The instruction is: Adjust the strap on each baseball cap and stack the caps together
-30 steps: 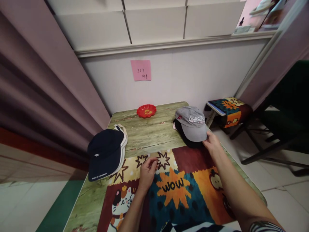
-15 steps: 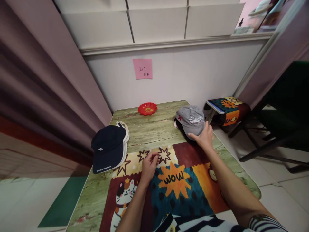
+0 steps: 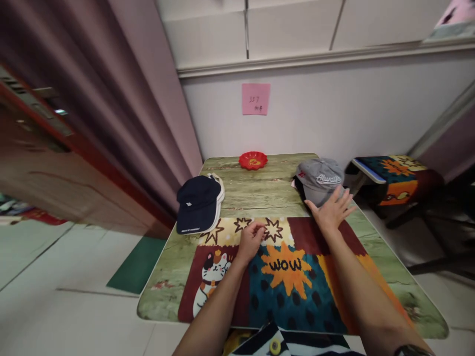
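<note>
A grey cap (image 3: 321, 175) with white "Always" lettering lies on top of a dark cap at the right side of the table, which it mostly hides. My right hand (image 3: 331, 211) is just in front of its brim, fingers spread and palm down, gripping nothing; whether the fingertips touch the cap I cannot tell. My left hand (image 3: 253, 241) is over the patterned mat (image 3: 308, 306), its fingers curled in with nothing visible in them. At the table's left, a navy cap (image 3: 198, 200) sits on a white cap (image 3: 221, 190), whose edge shows along its right side.
A red scalloped dish (image 3: 253, 160) stands at the back of the green wood-look table (image 3: 260, 190). Behind it is a white wall bearing a pink note (image 3: 256, 99). A small covered stool (image 3: 397, 173) is beyond the right edge, and a purple curtain (image 3: 159, 99) hangs at left.
My right hand has loosened from the grey cap, and its fingers are now spread in front of the brim. The left hand stays curled over the mat. The view has turned left.
</note>
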A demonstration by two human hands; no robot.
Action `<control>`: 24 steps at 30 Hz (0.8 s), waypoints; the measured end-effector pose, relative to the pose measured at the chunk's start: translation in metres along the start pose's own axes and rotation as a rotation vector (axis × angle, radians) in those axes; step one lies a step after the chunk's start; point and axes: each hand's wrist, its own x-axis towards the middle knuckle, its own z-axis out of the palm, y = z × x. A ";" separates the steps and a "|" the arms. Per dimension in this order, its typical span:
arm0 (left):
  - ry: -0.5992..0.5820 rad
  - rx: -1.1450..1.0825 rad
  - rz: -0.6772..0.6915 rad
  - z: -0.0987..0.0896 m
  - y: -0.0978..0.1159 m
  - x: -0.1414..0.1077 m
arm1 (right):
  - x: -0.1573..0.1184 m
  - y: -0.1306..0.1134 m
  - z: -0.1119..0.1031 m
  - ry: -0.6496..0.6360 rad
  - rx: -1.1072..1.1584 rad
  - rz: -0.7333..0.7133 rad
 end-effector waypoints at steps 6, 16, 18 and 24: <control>0.020 0.009 0.001 0.003 -0.004 -0.001 | -0.030 -0.093 0.019 -0.144 0.735 -0.135; 0.036 -0.053 -0.037 0.009 -0.010 -0.005 | -0.084 -0.135 0.084 -0.562 1.291 0.389; 0.084 -0.073 -0.039 0.003 -0.005 0.001 | -0.085 -0.132 0.086 -0.592 1.300 0.396; 0.664 0.348 0.296 -0.091 0.065 0.058 | -0.082 -0.134 0.090 -0.667 1.268 0.406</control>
